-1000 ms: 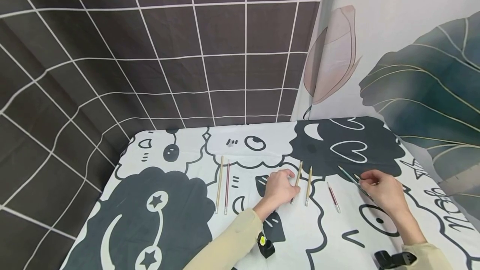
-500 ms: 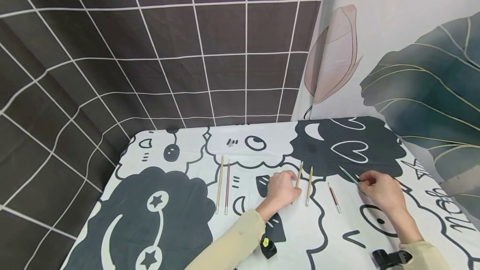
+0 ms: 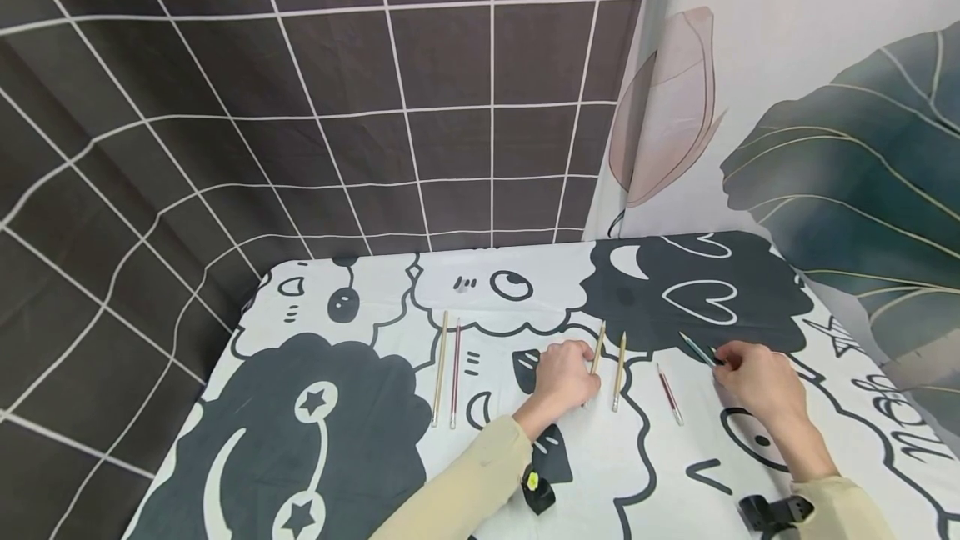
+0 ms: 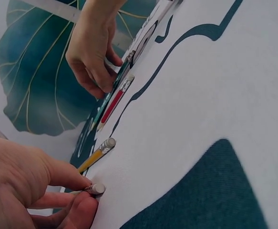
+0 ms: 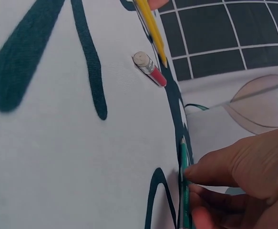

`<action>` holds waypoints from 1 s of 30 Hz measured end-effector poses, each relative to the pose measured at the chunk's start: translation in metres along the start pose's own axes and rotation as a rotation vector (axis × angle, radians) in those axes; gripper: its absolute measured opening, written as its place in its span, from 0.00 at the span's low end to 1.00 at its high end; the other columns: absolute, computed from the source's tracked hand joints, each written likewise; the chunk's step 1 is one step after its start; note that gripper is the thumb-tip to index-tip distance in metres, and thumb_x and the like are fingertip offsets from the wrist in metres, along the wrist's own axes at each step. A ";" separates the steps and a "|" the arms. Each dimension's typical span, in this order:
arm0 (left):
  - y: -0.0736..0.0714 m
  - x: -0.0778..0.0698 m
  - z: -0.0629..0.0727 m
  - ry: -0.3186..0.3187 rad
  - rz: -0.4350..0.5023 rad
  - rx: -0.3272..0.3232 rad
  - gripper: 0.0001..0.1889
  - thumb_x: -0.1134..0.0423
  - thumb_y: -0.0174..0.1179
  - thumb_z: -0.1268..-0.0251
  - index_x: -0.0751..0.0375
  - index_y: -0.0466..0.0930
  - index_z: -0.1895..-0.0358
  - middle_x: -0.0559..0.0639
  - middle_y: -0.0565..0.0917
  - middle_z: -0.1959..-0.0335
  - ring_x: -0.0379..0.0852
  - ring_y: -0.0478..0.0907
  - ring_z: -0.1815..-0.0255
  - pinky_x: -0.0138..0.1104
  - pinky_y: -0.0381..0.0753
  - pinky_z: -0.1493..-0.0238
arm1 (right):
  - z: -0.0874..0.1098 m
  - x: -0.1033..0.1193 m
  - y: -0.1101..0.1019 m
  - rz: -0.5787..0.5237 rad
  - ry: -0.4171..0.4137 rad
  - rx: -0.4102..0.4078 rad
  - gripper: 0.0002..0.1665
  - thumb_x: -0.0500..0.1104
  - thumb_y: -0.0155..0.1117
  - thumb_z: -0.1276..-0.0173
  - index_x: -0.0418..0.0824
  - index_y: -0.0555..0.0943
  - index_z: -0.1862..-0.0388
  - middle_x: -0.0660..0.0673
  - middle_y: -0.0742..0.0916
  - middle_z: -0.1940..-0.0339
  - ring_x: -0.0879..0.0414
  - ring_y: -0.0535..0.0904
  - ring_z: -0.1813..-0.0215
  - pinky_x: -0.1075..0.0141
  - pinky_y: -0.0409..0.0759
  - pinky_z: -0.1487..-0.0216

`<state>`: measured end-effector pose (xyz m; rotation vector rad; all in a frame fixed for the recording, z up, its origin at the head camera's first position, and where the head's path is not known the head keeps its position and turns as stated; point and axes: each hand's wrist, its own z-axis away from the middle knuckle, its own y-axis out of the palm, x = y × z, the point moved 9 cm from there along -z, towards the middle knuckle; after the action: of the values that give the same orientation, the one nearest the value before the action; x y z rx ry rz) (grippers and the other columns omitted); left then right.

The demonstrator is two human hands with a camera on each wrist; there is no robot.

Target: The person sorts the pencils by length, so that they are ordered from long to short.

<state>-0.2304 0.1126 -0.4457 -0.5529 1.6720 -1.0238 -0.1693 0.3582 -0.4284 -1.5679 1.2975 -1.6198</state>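
Note:
In the head view my left hand (image 3: 562, 377) pinches a yellow pencil (image 3: 598, 347) near its eraser end, and the pencil lies tilted on the cloth. The left wrist view shows its white eraser (image 4: 97, 189) between thumb and fingers. A second yellow pencil (image 3: 619, 372) lies just right of it. My right hand (image 3: 765, 386) pinches a green pencil (image 5: 184, 162) between thumb and fingers at the right; the hand covers its rear part in the head view. Between the hands lies a short red pencil (image 3: 669, 394), eraser toward me.
A long pale yellow pencil (image 3: 439, 369) and a thin red pencil (image 3: 455, 373) lie side by side left of my left hand. The table has a black and white cartoon cloth (image 3: 600, 473). Behind it hangs a dark grid curtain (image 3: 450, 140), with a leaf-print curtain (image 3: 847, 173) at right.
My right hand has shifted slightly left along the green pencil, covering more of its rear part. The left hand stays nearly still on its yellow pencil.

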 end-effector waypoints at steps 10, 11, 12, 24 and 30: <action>0.001 0.001 0.000 -0.022 0.038 0.016 0.13 0.65 0.72 0.57 0.57 0.86 0.63 0.47 0.84 0.75 0.47 0.81 0.69 0.33 0.74 0.70 | 0.001 0.002 0.003 0.017 0.002 0.018 0.10 0.31 0.65 0.43 0.26 0.82 0.62 0.39 0.82 0.76 0.51 0.72 0.79 0.60 0.66 0.82; 0.001 0.001 0.000 -0.024 0.037 0.019 0.13 0.65 0.72 0.57 0.57 0.86 0.63 0.47 0.84 0.76 0.46 0.81 0.70 0.33 0.74 0.70 | 0.001 0.002 0.003 0.017 0.001 0.021 0.10 0.31 0.65 0.43 0.26 0.82 0.62 0.39 0.82 0.76 0.51 0.72 0.79 0.60 0.67 0.82; 0.001 0.001 -0.001 -0.026 0.039 0.023 0.13 0.65 0.72 0.58 0.57 0.86 0.64 0.46 0.83 0.77 0.46 0.80 0.70 0.32 0.74 0.71 | 0.001 0.002 0.003 0.020 0.000 0.023 0.10 0.31 0.65 0.43 0.26 0.82 0.62 0.40 0.82 0.76 0.51 0.72 0.79 0.60 0.67 0.82; 0.002 0.002 -0.002 -0.066 0.018 0.051 0.12 0.63 0.72 0.59 0.55 0.83 0.67 0.44 0.78 0.79 0.44 0.77 0.73 0.34 0.73 0.71 | 0.001 0.006 0.005 0.031 -0.015 0.039 0.09 0.29 0.64 0.43 0.27 0.82 0.63 0.40 0.82 0.77 0.51 0.72 0.79 0.60 0.67 0.81; 0.001 0.003 -0.001 -0.080 0.013 0.049 0.11 0.63 0.73 0.59 0.55 0.81 0.70 0.43 0.77 0.80 0.44 0.77 0.73 0.34 0.73 0.71 | 0.003 0.005 0.005 0.022 -0.007 0.043 0.09 0.29 0.62 0.44 0.26 0.82 0.63 0.41 0.81 0.77 0.51 0.71 0.78 0.60 0.66 0.81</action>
<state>-0.2326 0.1116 -0.4482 -0.5427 1.5741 -1.0179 -0.1687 0.3511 -0.4312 -1.5272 1.2638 -1.6170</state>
